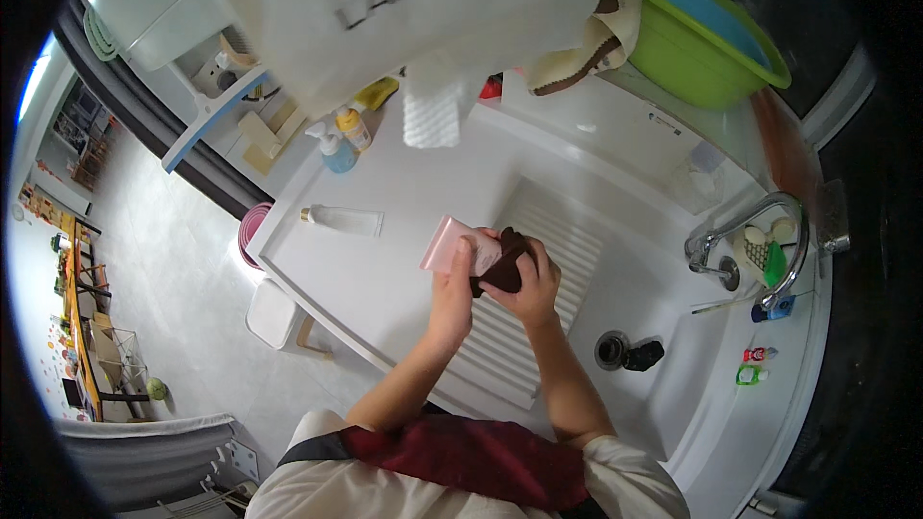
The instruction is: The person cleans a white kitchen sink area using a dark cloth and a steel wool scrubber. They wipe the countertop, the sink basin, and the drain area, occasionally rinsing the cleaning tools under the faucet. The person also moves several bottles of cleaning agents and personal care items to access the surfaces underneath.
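Note:
My left hand [453, 295] grips a pink squeeze tube [451, 245], its flat end pointing up and left. My right hand [530, 285] holds a dark brown cloth [508, 263] around the tube's other end, so the cap is hidden. Both hands are over the ribbed washboard part [577, 252] of a white laundry sink. To the left, a clear-and-white tube [345, 220] with a gold-coloured cap lies on the white counter [317, 267].
A blue foaming pump bottle [337, 155] and a yellow bottle [353, 128] stand at the back left. At right are a chrome faucet [789, 209] and a drain [611, 349] with a black item beside it. A white bag [433, 21] hangs overhead.

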A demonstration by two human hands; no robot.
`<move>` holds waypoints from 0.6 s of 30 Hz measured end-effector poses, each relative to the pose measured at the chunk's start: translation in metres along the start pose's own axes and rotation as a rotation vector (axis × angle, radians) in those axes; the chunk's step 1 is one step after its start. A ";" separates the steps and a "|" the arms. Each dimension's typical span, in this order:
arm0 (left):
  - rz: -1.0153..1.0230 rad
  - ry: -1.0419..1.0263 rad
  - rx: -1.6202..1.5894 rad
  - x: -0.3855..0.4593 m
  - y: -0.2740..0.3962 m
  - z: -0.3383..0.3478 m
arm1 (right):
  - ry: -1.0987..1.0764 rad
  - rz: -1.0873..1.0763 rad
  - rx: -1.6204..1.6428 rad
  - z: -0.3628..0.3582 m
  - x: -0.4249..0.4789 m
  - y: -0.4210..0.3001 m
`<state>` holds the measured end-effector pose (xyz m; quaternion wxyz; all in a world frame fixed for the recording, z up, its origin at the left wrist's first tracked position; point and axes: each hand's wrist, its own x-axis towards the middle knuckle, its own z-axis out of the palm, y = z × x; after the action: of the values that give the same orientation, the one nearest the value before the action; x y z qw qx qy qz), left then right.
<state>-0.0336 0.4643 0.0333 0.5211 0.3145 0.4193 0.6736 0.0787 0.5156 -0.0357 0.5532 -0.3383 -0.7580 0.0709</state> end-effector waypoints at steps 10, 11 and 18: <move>-0.192 -0.294 -0.091 0.012 0.025 -0.025 | -0.547 1.290 1.235 -0.065 0.031 -0.082; -0.186 -0.298 -0.050 0.010 0.027 -0.025 | -0.558 1.263 1.289 -0.070 0.029 -0.081; -0.212 -0.255 0.039 -0.012 0.050 -0.040 | -0.165 1.209 1.143 -0.108 0.013 -0.068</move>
<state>-0.0863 0.4381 0.0599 0.6318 0.3614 0.3937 0.5614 0.1430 0.4428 0.0476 0.4489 -0.3476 -0.3314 0.7535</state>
